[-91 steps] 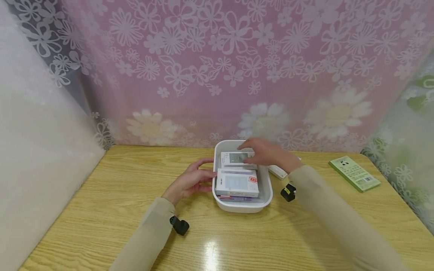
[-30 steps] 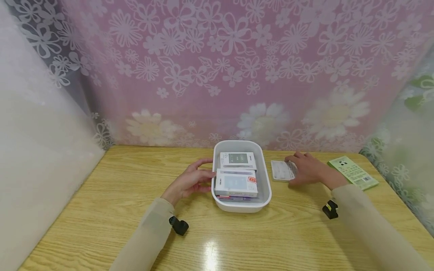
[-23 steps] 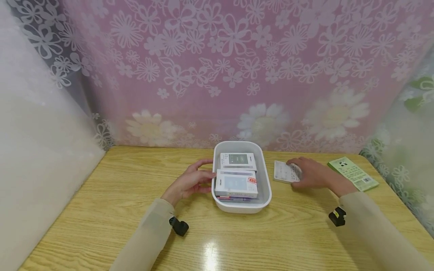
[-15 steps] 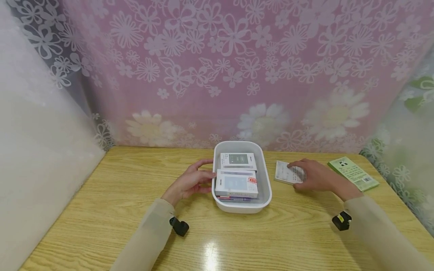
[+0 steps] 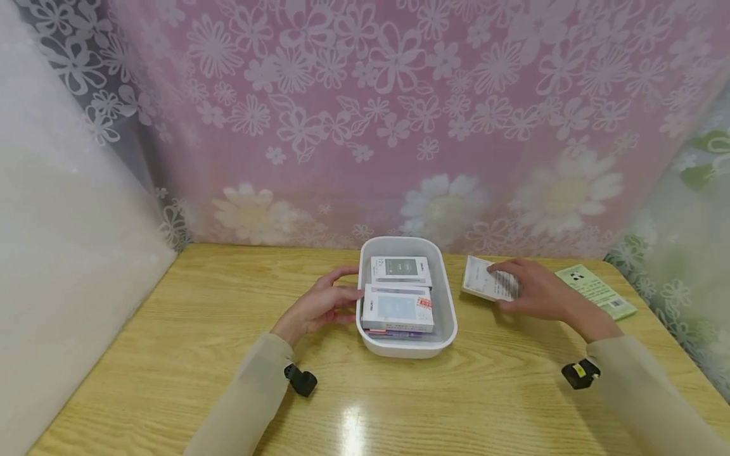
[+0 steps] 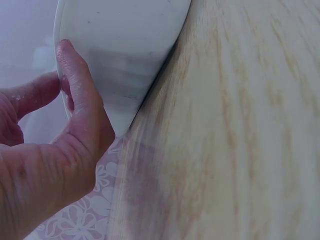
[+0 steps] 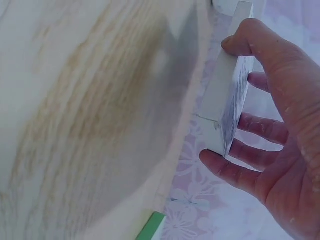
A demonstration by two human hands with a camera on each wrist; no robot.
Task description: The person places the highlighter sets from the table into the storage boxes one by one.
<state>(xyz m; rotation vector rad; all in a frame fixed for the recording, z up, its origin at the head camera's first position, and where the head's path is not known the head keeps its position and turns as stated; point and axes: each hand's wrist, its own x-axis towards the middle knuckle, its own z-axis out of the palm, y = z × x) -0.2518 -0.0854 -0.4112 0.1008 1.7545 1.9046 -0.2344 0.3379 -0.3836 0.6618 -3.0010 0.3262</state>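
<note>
My right hand (image 5: 538,290) holds a flat white box (image 5: 485,278) with printed lines by its edges, right of the white plastic bin (image 5: 447,316). In the right wrist view, the thumb lies on one edge of the white box (image 7: 220,95) and the fingers on its far side; it is raised off the table. My left hand (image 5: 319,306) touches the bin's left side. In the left wrist view, the fingertips of that hand (image 6: 65,135) meet the bin's outer wall (image 6: 125,55) near the rim. Two boxes, a green-windowed one (image 5: 401,268) and a blue-windowed one (image 5: 397,308), lie inside.
A green packet (image 5: 599,294) with a panda picture lies on the wooden table (image 5: 228,354) at the right, partly behind the right hand. Purple packaging (image 5: 402,334) shows at the bin's near end. A floral curtain (image 5: 342,126) hangs behind the table.
My right hand has left the bin's interior and moved right to the white box. It now holds that box, which has risen and tilted. The left hand has stayed at the bin.
</note>
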